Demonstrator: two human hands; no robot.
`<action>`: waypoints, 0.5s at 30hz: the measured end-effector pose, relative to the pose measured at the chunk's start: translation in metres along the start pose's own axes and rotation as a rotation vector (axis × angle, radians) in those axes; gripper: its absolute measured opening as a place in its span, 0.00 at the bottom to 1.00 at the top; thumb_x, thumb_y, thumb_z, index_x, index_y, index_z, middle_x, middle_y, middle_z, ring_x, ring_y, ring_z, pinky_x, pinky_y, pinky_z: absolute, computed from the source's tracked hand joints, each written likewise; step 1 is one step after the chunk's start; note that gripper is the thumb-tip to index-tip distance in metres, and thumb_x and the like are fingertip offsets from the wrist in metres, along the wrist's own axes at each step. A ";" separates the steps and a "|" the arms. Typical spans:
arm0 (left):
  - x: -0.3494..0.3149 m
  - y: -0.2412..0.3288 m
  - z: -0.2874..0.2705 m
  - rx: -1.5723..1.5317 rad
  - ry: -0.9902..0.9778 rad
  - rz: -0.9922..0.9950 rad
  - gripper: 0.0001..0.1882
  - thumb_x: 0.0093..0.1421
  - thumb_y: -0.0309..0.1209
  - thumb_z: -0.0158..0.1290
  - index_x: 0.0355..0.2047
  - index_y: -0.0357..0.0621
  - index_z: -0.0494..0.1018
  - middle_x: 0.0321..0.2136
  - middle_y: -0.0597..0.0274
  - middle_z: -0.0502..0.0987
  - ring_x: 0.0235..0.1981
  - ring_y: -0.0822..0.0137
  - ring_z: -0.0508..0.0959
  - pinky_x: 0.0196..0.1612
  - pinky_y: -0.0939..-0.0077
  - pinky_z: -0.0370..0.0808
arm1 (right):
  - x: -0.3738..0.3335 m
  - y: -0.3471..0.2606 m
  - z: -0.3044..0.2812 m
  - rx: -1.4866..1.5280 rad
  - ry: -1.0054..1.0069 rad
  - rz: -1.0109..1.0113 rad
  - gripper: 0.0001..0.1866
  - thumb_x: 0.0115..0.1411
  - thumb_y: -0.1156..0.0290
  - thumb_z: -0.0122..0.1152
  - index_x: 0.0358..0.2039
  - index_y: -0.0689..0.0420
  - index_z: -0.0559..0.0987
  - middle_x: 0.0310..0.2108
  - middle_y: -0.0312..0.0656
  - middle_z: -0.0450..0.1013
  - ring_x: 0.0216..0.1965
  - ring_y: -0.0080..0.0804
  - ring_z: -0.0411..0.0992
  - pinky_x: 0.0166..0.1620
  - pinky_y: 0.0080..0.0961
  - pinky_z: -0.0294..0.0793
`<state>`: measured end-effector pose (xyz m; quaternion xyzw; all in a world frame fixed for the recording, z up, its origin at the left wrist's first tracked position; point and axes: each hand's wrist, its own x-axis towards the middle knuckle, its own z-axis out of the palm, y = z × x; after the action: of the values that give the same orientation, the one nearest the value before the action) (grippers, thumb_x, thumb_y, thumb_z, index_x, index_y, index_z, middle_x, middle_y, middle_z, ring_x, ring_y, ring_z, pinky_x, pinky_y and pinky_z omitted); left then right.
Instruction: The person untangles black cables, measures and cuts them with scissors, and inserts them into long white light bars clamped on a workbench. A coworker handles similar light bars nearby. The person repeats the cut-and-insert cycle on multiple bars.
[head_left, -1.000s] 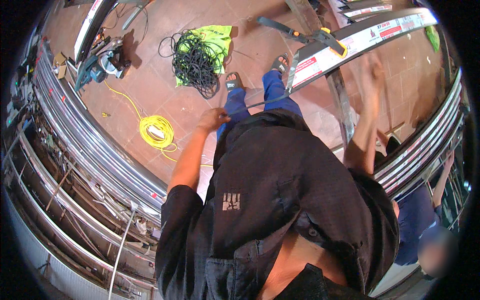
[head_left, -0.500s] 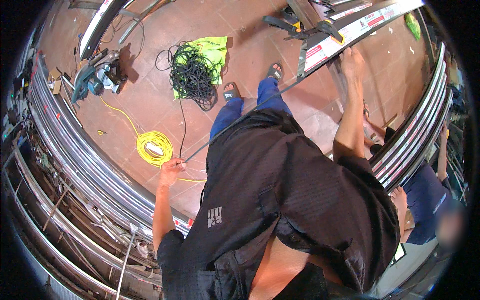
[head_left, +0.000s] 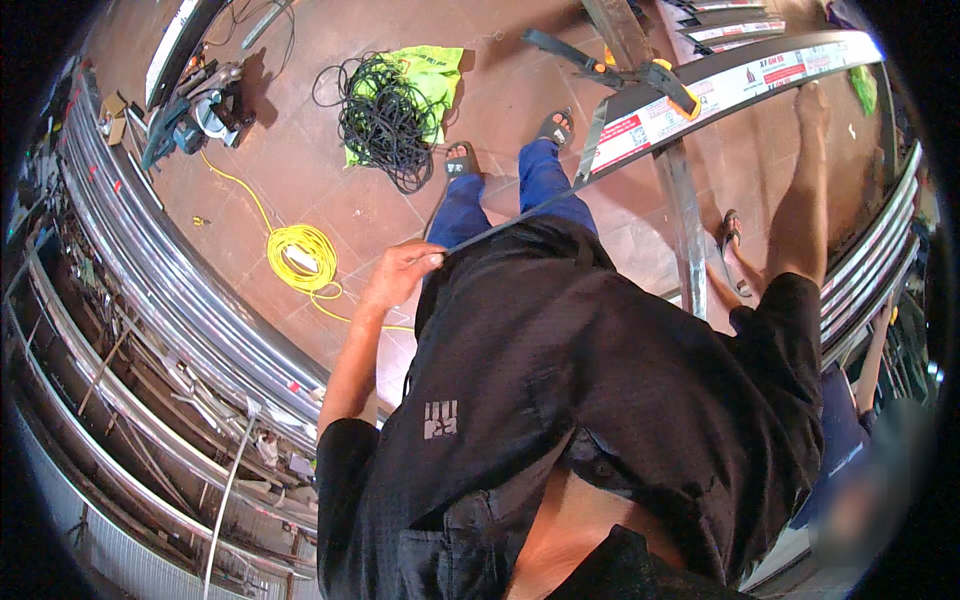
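Note:
My left hand [head_left: 405,272] is closed in a pinch on a thin dark flexible strip [head_left: 500,228]. This strip slants up and right across my waist to the near left end of a long dark profile [head_left: 720,92] with a printed white film. At the profile's lower edge, toward its far right end, is my right hand [head_left: 815,108]; its fingers are mostly hidden there. A black clamp with orange pads [head_left: 655,85] sits across the profile near its left end. Beneath the profile runs a metal support bar [head_left: 683,220].
A tangle of black cord [head_left: 385,130] lies on a yellow-green cloth [head_left: 435,70]. Left of it are a power saw [head_left: 185,130] and a coiled yellow cable [head_left: 300,258]. Long metal profiles [head_left: 170,265] line the left side. Another person's sandalled foot [head_left: 735,240] shows at right.
My right hand has slid right along the profile toward its far end. My left hand has moved up and right, still pinching the strip, whose visible span is now shorter.

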<state>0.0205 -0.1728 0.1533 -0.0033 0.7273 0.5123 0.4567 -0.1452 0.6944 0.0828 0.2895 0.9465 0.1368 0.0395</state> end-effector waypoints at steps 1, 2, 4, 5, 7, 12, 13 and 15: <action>0.011 0.014 0.009 0.044 -0.005 0.015 0.14 0.66 0.35 0.57 0.43 0.36 0.81 0.37 0.55 0.83 0.41 0.62 0.81 0.48 0.68 0.76 | 0.020 0.012 0.001 0.052 0.054 0.010 0.22 0.69 0.56 0.44 0.51 0.56 0.80 0.45 0.57 0.78 0.49 0.57 0.76 0.51 0.51 0.74; 0.020 0.027 0.018 0.105 -0.016 0.025 0.14 0.66 0.35 0.56 0.43 0.37 0.81 0.38 0.54 0.83 0.41 0.60 0.82 0.48 0.67 0.76 | 0.037 0.022 0.001 0.048 0.040 0.031 0.22 0.69 0.56 0.45 0.51 0.56 0.80 0.45 0.57 0.78 0.49 0.57 0.76 0.51 0.51 0.74; 0.037 0.050 0.036 0.183 -0.029 0.045 0.14 0.66 0.35 0.56 0.43 0.37 0.81 0.38 0.53 0.82 0.41 0.60 0.81 0.49 0.67 0.75 | 0.063 0.036 -0.002 0.038 0.019 0.044 0.22 0.69 0.55 0.46 0.50 0.56 0.80 0.45 0.57 0.78 0.49 0.57 0.76 0.50 0.50 0.74; 0.045 0.059 0.044 0.201 -0.028 0.056 0.14 0.67 0.36 0.56 0.43 0.36 0.80 0.37 0.54 0.82 0.41 0.61 0.81 0.48 0.67 0.75 | 0.073 0.038 -0.004 0.036 0.028 0.049 0.22 0.69 0.55 0.47 0.50 0.56 0.80 0.45 0.57 0.78 0.49 0.57 0.76 0.50 0.49 0.74; 0.060 0.071 0.054 0.191 -0.032 0.126 0.14 0.67 0.37 0.56 0.42 0.37 0.81 0.36 0.55 0.81 0.41 0.64 0.80 0.48 0.68 0.74 | 0.075 0.043 -0.006 0.046 0.021 0.047 0.22 0.68 0.55 0.48 0.49 0.57 0.81 0.45 0.57 0.78 0.49 0.57 0.76 0.50 0.49 0.74; 0.077 0.065 0.063 -0.047 0.014 0.063 0.11 0.60 0.30 0.63 0.39 0.38 0.78 0.34 0.62 0.80 0.39 0.67 0.78 0.46 0.69 0.73 | -0.008 0.012 -0.016 0.199 0.056 0.060 0.22 0.67 0.54 0.51 0.48 0.57 0.81 0.45 0.56 0.79 0.49 0.57 0.76 0.49 0.47 0.74; 0.078 0.058 0.063 -0.113 0.032 0.054 0.10 0.58 0.28 0.64 0.38 0.38 0.77 0.34 0.63 0.80 0.38 0.67 0.78 0.46 0.70 0.74 | -0.040 -0.005 -0.023 0.265 0.053 0.060 0.22 0.67 0.54 0.52 0.48 0.57 0.82 0.45 0.56 0.79 0.48 0.57 0.76 0.48 0.46 0.74; 0.079 0.039 0.055 -0.144 0.044 0.048 0.12 0.55 0.25 0.66 0.36 0.41 0.74 0.32 0.66 0.77 0.36 0.71 0.75 0.45 0.72 0.72 | -0.124 -0.053 -0.041 0.482 0.020 0.096 0.22 0.67 0.53 0.53 0.47 0.58 0.82 0.45 0.56 0.79 0.48 0.57 0.76 0.48 0.45 0.74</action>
<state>-0.0075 -0.0760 0.1262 -0.0297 0.6984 0.5739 0.4265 -0.0766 0.5733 0.1067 0.3337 0.9374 -0.0882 -0.0466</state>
